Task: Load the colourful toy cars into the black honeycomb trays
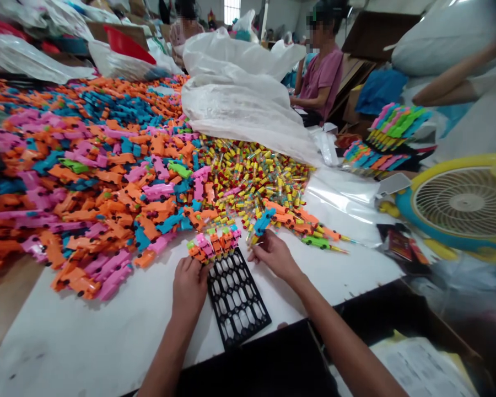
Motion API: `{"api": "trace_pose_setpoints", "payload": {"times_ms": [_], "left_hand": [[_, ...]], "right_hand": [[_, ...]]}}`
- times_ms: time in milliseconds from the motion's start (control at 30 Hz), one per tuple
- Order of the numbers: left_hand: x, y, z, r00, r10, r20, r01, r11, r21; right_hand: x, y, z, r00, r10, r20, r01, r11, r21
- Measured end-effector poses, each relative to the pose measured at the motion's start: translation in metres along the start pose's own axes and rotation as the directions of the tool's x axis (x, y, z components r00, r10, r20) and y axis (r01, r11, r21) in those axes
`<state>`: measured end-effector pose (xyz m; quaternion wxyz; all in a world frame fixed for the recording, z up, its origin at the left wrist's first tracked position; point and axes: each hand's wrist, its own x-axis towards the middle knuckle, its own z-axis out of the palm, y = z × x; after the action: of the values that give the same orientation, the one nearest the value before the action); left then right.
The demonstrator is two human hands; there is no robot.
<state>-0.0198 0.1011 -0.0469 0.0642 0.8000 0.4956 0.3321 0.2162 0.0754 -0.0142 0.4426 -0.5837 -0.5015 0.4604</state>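
A black plastic grid rack (237, 300) lies on the white tabletop in front of me. Several toy cars (221, 242) in orange and pink stand in a row along its far edge. My left hand (189, 284) is closed at the rack's far left corner, beside the leftmost cars; its fingertips are partly hidden. To the right of the rack, my right hand (276, 256) pinches a blue toy car (264, 220) with a clear and yellow stem below it, held upright. Beyond that hand lie orange cars (291, 218) and a green car (316, 242), with pointed stems.
A big heap of loose toy cars (107, 193) spreads left. Yellow and red tubes (256, 171) pile up behind the rack, under a white plastic sack (243, 105). A fan (463, 201) and filled racks (397, 129) stand right. People sit beyond; another person's arm (458, 77) shows upper right.
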Motion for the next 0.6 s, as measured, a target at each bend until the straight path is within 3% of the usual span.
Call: {"api": "trace_pose_setpoints", "payload": {"times_ms": [67,133,367,533,600], "left_hand": [[-0.001,-0.001,0.001,1.000,-0.002,-0.002,0.002,1.000,0.004],[-0.001,-0.001,0.001,1.000,-0.005,-0.003,0.005,1.000,0.005],[-0.002,-0.001,0.002,1.000,-0.012,-0.005,0.011,1.000,-0.016],[-0.001,-0.001,0.001,1.000,-0.014,-0.010,0.013,0.999,-0.037],[-0.001,-0.001,0.001,1.000,-0.016,-0.012,0.016,0.999,-0.034]], "right_hand": [[0.014,0.004,0.014,0.994,-0.036,0.100,0.025,0.994,0.107],[0.022,0.009,0.018,0.990,-0.077,0.121,0.065,0.993,0.104],[0.023,0.014,0.005,0.968,-0.186,0.166,0.222,0.945,-0.239],[0.018,0.012,0.014,0.914,-0.341,0.222,0.406,0.804,-0.435],[0.015,0.010,0.006,0.904,-0.354,0.241,0.427,0.789,-0.442]]}}
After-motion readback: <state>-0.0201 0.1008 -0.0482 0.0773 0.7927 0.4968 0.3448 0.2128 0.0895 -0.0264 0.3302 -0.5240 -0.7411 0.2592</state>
